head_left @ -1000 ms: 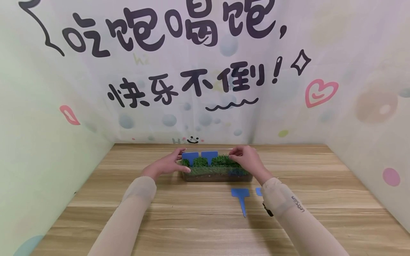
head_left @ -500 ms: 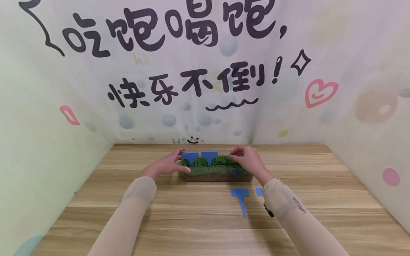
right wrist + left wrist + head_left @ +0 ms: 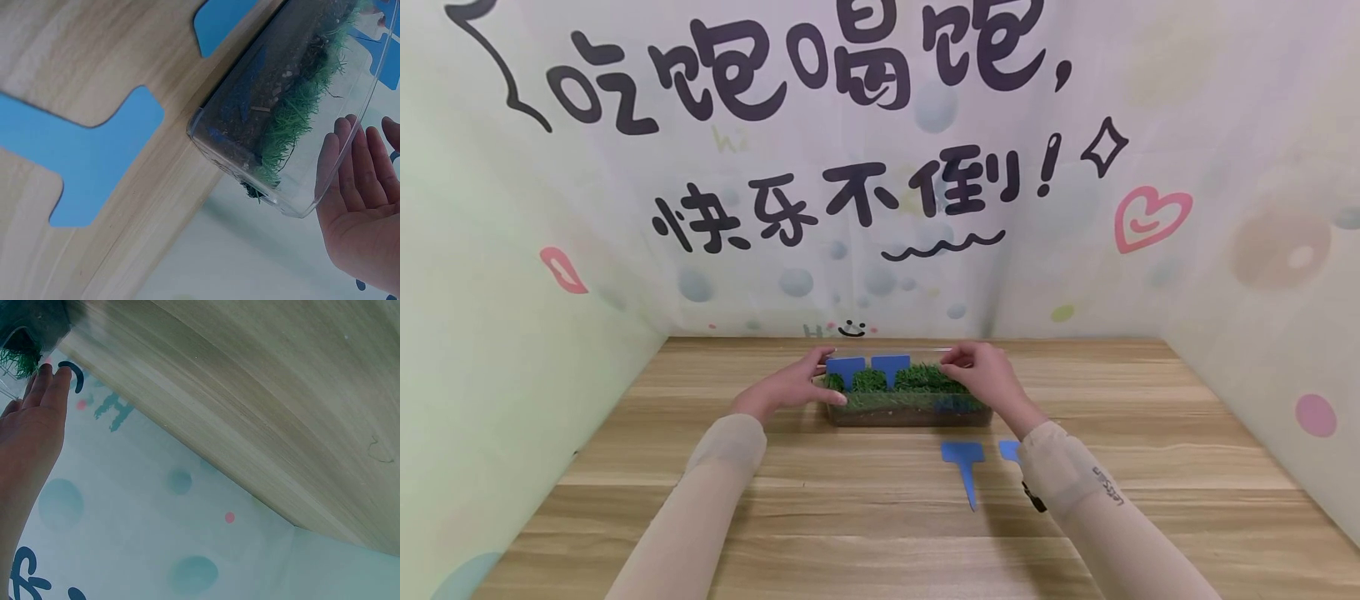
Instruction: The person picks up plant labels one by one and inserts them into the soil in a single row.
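A clear plastic planter box [image 3: 910,418] holds soil and green grass [image 3: 917,375]. My left hand [image 3: 784,388] grips its left end, thumb at the front and fingers behind. In the left wrist view those fingers reach straight to the box. Two blue T-shaped plant labels [image 3: 891,365] stand upright in the grass at the left and middle. My right hand [image 3: 988,375] is over the box's right rear, its fingers bent toward the thumb in the head view. The right wrist view shows this palm [image 3: 362,206] with fingers beside the rim and nothing visible between fingers and thumb.
A blue plant label [image 3: 962,452] lies on the wooden table [image 3: 850,517] in front of the box. Another label [image 3: 1008,450] lies right of it, partly hidden by my right sleeve. A printed cloth wall [image 3: 820,292] rises behind the table.
My right hand and forearm have shifted very slightly to the right, baring a bit more of the label beneath. My left hand, the box and its standing labels stay in place.
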`<state>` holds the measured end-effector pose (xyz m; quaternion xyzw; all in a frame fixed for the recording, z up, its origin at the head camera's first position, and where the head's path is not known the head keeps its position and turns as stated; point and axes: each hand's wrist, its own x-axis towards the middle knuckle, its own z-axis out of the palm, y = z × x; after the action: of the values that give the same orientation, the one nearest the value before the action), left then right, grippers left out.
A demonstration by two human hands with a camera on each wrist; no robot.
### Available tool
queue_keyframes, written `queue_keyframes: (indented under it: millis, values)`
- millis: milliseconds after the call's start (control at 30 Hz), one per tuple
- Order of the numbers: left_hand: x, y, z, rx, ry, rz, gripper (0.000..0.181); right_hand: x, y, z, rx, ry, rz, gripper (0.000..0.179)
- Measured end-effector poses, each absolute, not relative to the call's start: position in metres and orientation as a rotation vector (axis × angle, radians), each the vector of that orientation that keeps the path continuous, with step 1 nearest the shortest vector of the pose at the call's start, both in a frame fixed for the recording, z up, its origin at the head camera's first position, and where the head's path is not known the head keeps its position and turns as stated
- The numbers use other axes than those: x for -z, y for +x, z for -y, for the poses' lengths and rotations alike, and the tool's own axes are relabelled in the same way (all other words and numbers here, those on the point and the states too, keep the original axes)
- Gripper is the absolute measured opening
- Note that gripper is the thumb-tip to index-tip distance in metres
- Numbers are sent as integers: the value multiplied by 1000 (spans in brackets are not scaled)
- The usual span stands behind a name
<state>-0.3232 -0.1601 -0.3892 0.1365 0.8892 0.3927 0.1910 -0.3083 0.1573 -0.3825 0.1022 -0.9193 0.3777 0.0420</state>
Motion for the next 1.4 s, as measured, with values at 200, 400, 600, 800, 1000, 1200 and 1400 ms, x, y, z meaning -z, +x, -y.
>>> queue_keyframes:
  millis: [200, 400, 600, 800, 1000, 1200, 1400]
  values:
    - [389, -323, 161, -1104, 380, -2497, 97, 381, -306, -159, -1163, 306, 2813, 17]
    - [391, -325, 161, -1105, 391, -2495, 98, 380, -304, -160, -1173, 309, 2808, 17]
    - [388, -323, 162, -1109, 402, -2487, 97, 379, -303, -161, -1172, 324, 2801, 18]
    - [388, -323, 161, -1106, 404, -2483, 97, 378, -301, -162, -1192, 339, 2787, 15]
    - [389, -323, 160, -1101, 411, -2487, 97, 376, -297, -162, -1194, 346, 2781, 13]
    - [390, -324, 160, -1097, 398, -2498, 98, 374, -293, -161, -1207, 359, 2779, 17]
    - [389, -324, 160, -1100, 404, -2489, 97, 371, -288, -161, -1218, 358, 2790, 19]
